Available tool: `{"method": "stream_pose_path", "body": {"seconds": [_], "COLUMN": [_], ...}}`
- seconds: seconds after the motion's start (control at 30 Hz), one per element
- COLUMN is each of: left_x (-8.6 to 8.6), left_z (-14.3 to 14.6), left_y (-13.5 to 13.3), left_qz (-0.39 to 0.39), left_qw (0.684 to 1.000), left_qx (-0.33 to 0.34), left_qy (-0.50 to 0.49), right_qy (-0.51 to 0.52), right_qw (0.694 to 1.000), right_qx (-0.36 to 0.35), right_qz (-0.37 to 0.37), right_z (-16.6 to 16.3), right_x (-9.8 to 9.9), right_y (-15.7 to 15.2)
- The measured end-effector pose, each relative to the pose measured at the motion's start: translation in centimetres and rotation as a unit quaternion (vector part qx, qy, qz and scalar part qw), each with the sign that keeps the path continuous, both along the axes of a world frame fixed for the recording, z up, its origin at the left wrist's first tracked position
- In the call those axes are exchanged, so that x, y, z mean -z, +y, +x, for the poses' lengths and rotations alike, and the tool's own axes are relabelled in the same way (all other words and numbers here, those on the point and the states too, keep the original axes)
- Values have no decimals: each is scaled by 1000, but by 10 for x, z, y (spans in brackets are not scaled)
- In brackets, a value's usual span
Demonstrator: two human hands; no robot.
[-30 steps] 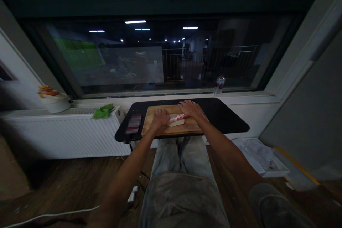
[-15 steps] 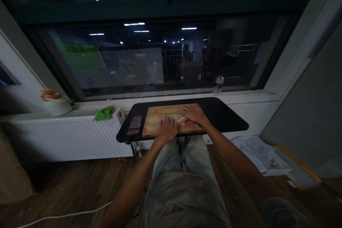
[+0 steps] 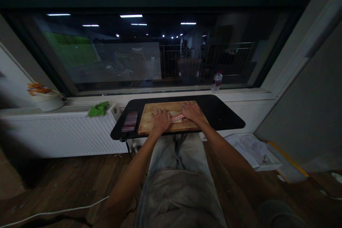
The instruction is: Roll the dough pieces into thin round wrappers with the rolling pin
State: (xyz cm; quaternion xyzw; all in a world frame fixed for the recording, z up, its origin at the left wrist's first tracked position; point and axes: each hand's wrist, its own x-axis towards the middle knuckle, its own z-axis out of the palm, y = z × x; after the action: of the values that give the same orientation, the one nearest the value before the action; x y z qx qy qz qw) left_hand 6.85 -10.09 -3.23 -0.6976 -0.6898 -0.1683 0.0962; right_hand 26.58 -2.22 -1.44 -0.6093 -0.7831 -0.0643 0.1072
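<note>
A slim reddish rod with pale streaks (image 3: 177,117) lies across the middle of a wooden cutting board (image 3: 149,114). Beneath it a thin pale flat piece, possibly dough, (image 3: 178,121) partly shows. My left hand (image 3: 161,120) rests palm down over the rod's left end, fingers stretched forward and spread. Over the right end lies my right hand (image 3: 192,111), also palm down with its fingers extended. Both hands cover the rod's ends, and neither has its fingers visibly wrapped round it.
The board sits on a black tabletop (image 3: 227,117) by the window; a blurred-out dark red item (image 3: 130,121) lies at its left. A water bottle (image 3: 216,82) stands on the sill. On the radiator (image 3: 66,133) are a green cloth (image 3: 98,109) and a white tub (image 3: 50,102).
The rod has turned from a slant to nearly level across the board. My left hand has moved slightly forward, both hands staying over the rod. The head view has shifted a little.
</note>
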Motion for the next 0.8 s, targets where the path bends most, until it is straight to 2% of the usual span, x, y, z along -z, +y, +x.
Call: {"method": "stream_pose_path", "body": {"seconds": [0.1, 0.27, 0.47, 0.67, 0.8], "left_x": [-7, -15, -22, -30, -29], "left_z": [-7, -19, -23, -26, -28], "left_y": [13, 37, 61, 75, 77], "left_qz": [-5, -3, -2, 16, -7], "left_qw": [1000, 1000, 999, 1000, 998], "left_qx": [-4, 25, 41, 20, 49], "left_qy": [0, -13, -6, 15, 30], "right_qy": [-7, -5, 48, 91, 65], "right_qw": [1000, 1000, 997, 994, 996], "right_qx": [4, 4, 52, 62, 59], "right_qz": [5, 13, 10, 5, -28], "right_z": [-5, -9, -16, -20, -19], "right_x": [-3, -9, -22, -29, -31], "right_y": [8, 8, 12, 29, 26]}}
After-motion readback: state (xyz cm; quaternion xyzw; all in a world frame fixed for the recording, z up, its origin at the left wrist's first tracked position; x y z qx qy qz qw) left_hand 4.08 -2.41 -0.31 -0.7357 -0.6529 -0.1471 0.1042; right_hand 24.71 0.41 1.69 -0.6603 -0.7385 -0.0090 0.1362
